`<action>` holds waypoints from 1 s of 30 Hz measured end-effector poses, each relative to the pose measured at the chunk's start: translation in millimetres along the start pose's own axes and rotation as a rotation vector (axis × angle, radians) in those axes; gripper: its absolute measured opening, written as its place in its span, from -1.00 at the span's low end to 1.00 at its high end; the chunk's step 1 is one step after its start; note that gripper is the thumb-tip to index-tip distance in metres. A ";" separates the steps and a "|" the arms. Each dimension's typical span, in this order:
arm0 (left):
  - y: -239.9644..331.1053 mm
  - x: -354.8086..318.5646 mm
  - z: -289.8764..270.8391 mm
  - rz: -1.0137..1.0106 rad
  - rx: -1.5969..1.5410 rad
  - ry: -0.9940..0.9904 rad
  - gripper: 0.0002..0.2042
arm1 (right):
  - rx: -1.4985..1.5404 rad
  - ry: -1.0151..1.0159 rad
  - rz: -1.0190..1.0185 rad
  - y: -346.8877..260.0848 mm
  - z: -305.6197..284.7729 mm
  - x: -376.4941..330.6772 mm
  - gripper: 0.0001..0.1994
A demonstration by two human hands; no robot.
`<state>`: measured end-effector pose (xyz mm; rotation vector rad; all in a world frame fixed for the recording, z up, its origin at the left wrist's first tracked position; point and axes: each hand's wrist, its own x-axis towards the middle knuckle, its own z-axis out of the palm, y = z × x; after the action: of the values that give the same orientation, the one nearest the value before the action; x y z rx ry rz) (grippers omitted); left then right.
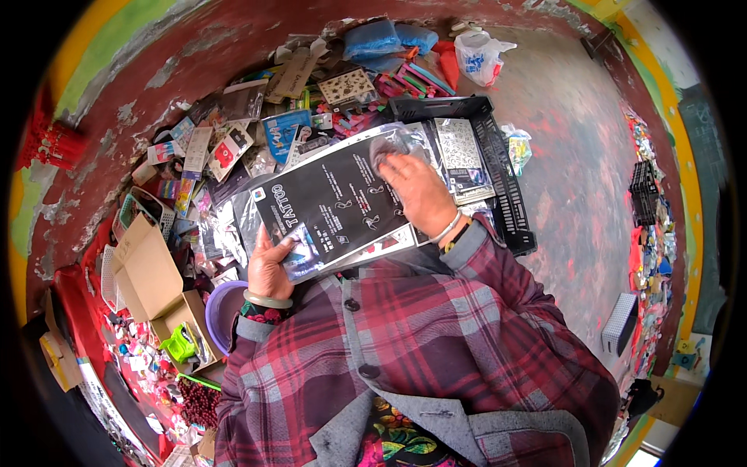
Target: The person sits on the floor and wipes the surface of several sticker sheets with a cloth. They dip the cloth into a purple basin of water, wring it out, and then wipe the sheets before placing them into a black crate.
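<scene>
A large flat black card pack (327, 194) in a clear plastic sleeve lies tilted in front of my chest, its printed side up. At its lower left edge my left hand (268, 268) grips it, thumb on top and the other fingers mostly hidden beneath. My right hand (420, 191) presses a crumpled grey-brown cloth (381, 152) onto the pack's upper right part, fingers closed over the wad. Under the pack, more sleeved sheets show. Just right of it, a black plastic crate (510, 194) holds patterned sheet packs (461, 148).
Heaped small packaged goods (226, 152) line the wall. An open cardboard box (156, 280) with a bright green item and a purple basin (223, 311) stand at left. A white plastic bag (478, 56) sits at the back; a grey box (619, 323) is on the right floor.
</scene>
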<state>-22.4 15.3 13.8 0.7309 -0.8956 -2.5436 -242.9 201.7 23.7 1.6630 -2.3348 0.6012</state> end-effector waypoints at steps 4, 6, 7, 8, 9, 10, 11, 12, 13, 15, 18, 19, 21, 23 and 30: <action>-0.3 1.1 -4.5 0.002 0.001 -0.001 -0.44 | -0.022 -0.014 0.059 42.2 5.5 -4.8 -0.67; 1.2 2.1 -2.3 -0.001 -0.009 0.009 -0.45 | -0.109 -0.095 0.193 70.7 -2.1 -14.7 -0.67; 2.1 -0.3 0.9 -0.002 -0.023 0.021 -0.46 | -0.130 -0.084 0.236 80.8 -7.1 -16.4 -0.66; 2.5 -1.8 2.9 -0.004 -0.037 0.032 -0.46 | -0.149 0.026 0.226 87.7 -12.6 -18.9 -0.64; 2.1 -2.6 2.6 -0.006 -0.037 0.036 -0.46 | -0.167 0.136 0.218 88.1 -22.2 -17.6 -0.61; 2.0 -3.2 1.2 -0.009 -0.037 0.039 -0.46 | -0.115 0.191 0.255 79.3 -32.8 -14.1 -0.58; 1.8 -3.7 0.3 -0.011 -0.037 0.043 -0.47 | -0.078 0.194 0.184 66.3 -41.6 -8.6 -0.58; 2.6 -5.4 1.3 -0.007 -0.043 0.032 -0.47 | -0.040 0.199 0.112 49.4 -48.2 -1.1 -0.58; 3.3 -6.4 2.2 -0.010 -0.043 0.034 -0.47 | 0.001 0.205 0.039 32.3 -50.1 4.8 -0.58; 3.7 -6.0 3.1 -0.018 -0.044 0.034 -0.47 | 0.281 0.112 -0.147 -5.0 -44.7 7.8 -0.59; 3.7 -4.6 1.4 -0.026 -0.017 0.034 -0.47 | 0.343 -0.145 -0.295 -39.9 -10.4 -13.1 -0.62; 3.2 -3.3 -0.6 -0.016 -0.009 0.040 -0.47 | 0.326 -0.200 -0.311 -42.5 -1.5 -18.7 -0.63; -0.6 0.0 -6.4 0.001 0.004 0.050 -0.47 | 0.295 -0.249 -0.298 -41.8 1.8 -22.7 -0.65; -0.6 -0.4 -6.8 -0.006 -0.002 0.045 -0.46 | 0.263 -0.238 -0.238 -33.9 -5.5 -26.7 -0.66; 2.8 -2.9 0.6 0.000 -0.001 0.042 -0.45 | 0.115 -0.090 -0.026 20.9 -21.3 -49.5 -0.61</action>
<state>-19.9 14.9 17.0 0.7810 -0.8810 -2.5191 -247.0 259.2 18.7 1.8033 -2.3781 0.6813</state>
